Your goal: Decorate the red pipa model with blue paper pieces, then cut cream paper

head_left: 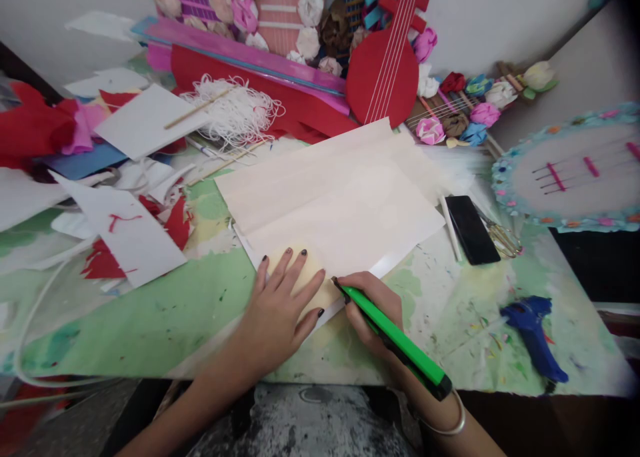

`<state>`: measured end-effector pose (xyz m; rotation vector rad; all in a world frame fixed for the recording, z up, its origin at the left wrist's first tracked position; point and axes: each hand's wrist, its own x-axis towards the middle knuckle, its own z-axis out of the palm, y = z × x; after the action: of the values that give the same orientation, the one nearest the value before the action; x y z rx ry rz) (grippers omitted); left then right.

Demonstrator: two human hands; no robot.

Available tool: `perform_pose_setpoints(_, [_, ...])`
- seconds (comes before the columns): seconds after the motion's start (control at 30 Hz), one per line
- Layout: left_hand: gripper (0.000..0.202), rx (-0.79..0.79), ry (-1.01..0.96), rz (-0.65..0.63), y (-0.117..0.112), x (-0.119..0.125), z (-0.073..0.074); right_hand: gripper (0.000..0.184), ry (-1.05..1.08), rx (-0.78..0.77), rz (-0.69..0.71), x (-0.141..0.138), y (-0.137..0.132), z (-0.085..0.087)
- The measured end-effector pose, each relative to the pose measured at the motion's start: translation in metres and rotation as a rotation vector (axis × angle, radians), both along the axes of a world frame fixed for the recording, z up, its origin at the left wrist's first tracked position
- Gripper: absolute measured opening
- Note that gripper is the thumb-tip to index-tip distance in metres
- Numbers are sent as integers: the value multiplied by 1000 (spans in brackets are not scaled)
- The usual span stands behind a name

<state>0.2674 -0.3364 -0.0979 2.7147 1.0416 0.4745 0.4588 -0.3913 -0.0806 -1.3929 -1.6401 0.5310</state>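
My left hand (280, 310) lies flat with fingers spread, pressing on a pale yellow piece (311, 265) at the near edge of a large cream sheet (340, 203). The hand partly covers that piece, so its outline is not fully visible. Just to the right, my right hand (375, 303) is closed around a green and black utility knife (395, 333). Its front end points up and left at the sheet, close to my left fingers. A glossy white sheet (395, 262) shows beneath the cream one.
On the right lie a black phone (473, 230), scissors (506, 240) and a blue glue gun (533, 337). White card scraps (120, 230) and tangled white string (235, 107) cover the left. Behind stand a red paper instrument (383, 77) and paper flowers (485, 113).
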Motion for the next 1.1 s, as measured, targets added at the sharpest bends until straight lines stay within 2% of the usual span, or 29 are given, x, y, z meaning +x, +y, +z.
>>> perform_pose_setpoints(0.63, [48,-4,-12,2,0,0,1,30,16,-11,50,0,1,-5])
perform_pose_setpoints(1.1, [47,-3,-10,17,-1,1,2,26,-4,0,36,0,0,-1])
